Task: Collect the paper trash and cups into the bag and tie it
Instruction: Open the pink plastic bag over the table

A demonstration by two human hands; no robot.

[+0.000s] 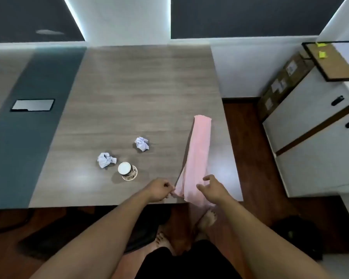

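Note:
A long pink plastic bag (198, 154) lies stretched over the right part of the wooden table (141, 87), its near end hanging past the front edge. My left hand (159, 189) pinches the bag's near left edge. My right hand (212, 189) hovers over the bag's near end with fingers spread, holding nothing that I can see. Two crumpled white paper balls lie left of the bag, one (141, 143) farther back and one (106, 159) nearer the left. An upright paper cup (127, 171) with a white lid stands beside the left paper ball.
A dark rectangular panel (32, 105) is set in the grey strip on the table's left. White cabinets (318, 141) and cardboard boxes (284, 81) stand to the right. Bare feet (207, 218) are on the wooden floor below the table edge.

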